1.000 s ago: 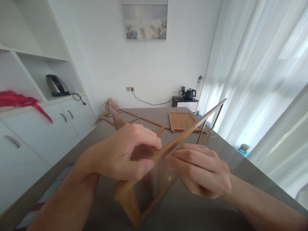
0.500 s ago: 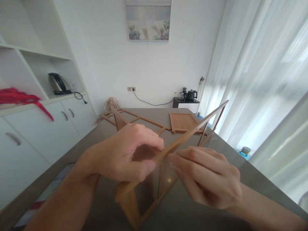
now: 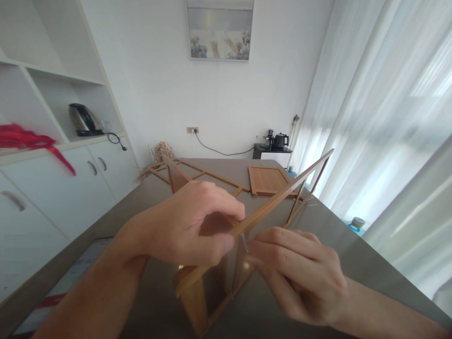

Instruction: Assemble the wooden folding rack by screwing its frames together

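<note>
A wooden frame (image 3: 268,205) with slim rails stands tilted on the table in front of me. My left hand (image 3: 187,223) is closed over its upper rail, the thumb on the near side and the fingers curled over the far side. On the right of that rail a thin metal rod (image 3: 245,242) slants down from the wood; whether it is a screw or a key I cannot tell. My right hand (image 3: 300,270) is closed in a pinch at the rod's lower end, its fingertips partly hiding it. A wooden side panel (image 3: 176,174) rises behind my left hand.
Flat wooden frame parts (image 3: 212,177) lie at the table's far left, with a wooden panel (image 3: 269,179) at the far right. A device with a lit screen (image 3: 67,287) lies beside my left forearm. Dried stalks (image 3: 161,151) are at the back, and a curtain (image 3: 370,117) hangs right.
My right hand has moved slightly down and away from the rail, and the thin metal rod now shows. My left hand still holds the rail, shifted a little right.
</note>
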Tool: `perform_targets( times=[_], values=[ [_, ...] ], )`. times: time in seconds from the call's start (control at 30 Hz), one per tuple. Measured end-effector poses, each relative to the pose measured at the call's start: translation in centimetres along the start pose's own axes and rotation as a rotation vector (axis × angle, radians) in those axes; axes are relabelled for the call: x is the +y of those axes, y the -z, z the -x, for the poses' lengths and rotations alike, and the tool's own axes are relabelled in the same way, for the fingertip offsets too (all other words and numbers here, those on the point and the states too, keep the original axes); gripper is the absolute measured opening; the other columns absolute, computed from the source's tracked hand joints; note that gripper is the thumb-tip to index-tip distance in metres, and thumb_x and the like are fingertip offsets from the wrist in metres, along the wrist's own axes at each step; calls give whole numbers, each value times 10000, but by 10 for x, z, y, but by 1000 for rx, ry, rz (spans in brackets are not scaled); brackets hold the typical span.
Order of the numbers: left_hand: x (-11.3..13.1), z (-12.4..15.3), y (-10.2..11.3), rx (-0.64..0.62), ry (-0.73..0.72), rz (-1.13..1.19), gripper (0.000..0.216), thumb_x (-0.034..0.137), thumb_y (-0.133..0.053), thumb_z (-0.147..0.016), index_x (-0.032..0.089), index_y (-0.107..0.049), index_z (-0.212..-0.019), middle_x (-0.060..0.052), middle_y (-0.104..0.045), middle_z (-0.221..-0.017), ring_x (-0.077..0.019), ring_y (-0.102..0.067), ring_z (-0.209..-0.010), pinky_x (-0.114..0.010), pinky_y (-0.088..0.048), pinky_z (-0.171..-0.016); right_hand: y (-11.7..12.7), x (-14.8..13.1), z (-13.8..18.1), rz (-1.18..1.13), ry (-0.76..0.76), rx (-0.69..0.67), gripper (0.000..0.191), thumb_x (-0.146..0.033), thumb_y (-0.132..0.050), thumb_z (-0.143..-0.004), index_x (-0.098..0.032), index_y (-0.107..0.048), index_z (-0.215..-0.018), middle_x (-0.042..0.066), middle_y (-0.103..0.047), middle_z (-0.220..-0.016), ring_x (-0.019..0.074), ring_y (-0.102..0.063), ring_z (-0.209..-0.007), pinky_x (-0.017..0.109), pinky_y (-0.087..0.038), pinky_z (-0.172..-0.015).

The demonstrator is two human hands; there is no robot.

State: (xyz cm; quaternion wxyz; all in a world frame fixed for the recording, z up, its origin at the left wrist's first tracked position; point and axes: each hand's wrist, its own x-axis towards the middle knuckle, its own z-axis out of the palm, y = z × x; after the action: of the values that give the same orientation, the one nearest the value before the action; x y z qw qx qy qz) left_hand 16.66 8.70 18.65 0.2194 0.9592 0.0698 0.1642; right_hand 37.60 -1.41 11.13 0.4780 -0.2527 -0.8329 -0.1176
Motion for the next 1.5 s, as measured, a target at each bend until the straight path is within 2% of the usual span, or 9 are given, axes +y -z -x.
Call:
perform_targets(
  times=[0.33,0.67,0.83,0.93,1.03,1.17,1.27,1.37,1.5],
  values=[
    [2,-2,1,-14,7,-12,113,312,-537,-797,204,-553,-771,7,-544,-679,-164,-505,-660,-334,-385,-677,22,16,-17,-222,15,-186,249,64,-549,-907,-85,-701,-1037,104,-708,-960,146,-672,-907,228,-552,-777],
    [3,-2,3,-25,-10,-48,196,317,-521,-805,214,-396,-696,12,-458,-642,-156,-427,-623,-332,-343,-644,42,12,-32,-70,3,-330,266,-27,-509,-1000,-166,-697,-1127,79,-720,-1065,134,-706,-947,232,-566,-803],
    [3,-3,2,-25,-12,-64,184,315,-509,-824,213,-411,-705,9,-469,-646,-158,-435,-622,-333,-347,-647,40,12,-31,9,35,-288,274,-6,-523,-977,-145,-713,-1118,84,-723,-998,152,-698,-868,270,-562,-767],
    [1,-2,1,-5,-26,-71,181,326,-506,-835,213,-436,-713,5,-480,-643,-164,-447,-626,-336,-356,-655,36,8,-27,13,10,-243,181,-51,-586,-973,-145,-718,-1055,78,-739,-957,153,-715,-848,252,-563,-748],
    [0,-1,0,2,-27,-73,168,330,-509,-842,211,-480,-726,4,-509,-644,-169,-475,-639,-339,-368,-675,31,2,-23,4,-89,-210,89,-117,-640,-977,-156,-720,-989,55,-753,-877,126,-701,-729,213,-533,-644],
    [-2,0,0,-5,-24,-59,137,321,-523,-834,207,-555,-764,7,-553,-671,-168,-508,-663,-334,-375,-696,24,-8,-20,-48,-236,-160,77,-130,-667,-960,-171,-713,-914,-25,-692,-677,70,-585,-514,178,-442,-500],
    [-2,0,0,-3,-21,-61,134,317,-529,-835,206,-584,-783,9,-574,-688,-168,-525,-679,-327,-381,-707,19,-13,-19,-23,-281,-78,53,-128,-691,-926,-175,-715,-923,-50,-684,-654,48,-523,-441,169,-409,-454],
    [0,1,-1,8,-6,-87,124,305,-534,-838,207,-598,-795,10,-601,-701,-171,-531,-687,-322,-382,-711,16,-16,-17,60,-268,-42,50,-130,-686,-915,-176,-706,-916,-36,-679,-663,67,-546,-464,191,-424,-471],
    [4,2,-2,32,30,-131,70,264,-550,-815,211,-579,-781,13,-613,-700,-173,-530,-688,-317,-378,-700,15,-19,-16,147,-171,-65,91,-93,-630,-947,-155,-696,-953,31,-691,-738,132,-634,-610,243,-468,-557]
  ],
)
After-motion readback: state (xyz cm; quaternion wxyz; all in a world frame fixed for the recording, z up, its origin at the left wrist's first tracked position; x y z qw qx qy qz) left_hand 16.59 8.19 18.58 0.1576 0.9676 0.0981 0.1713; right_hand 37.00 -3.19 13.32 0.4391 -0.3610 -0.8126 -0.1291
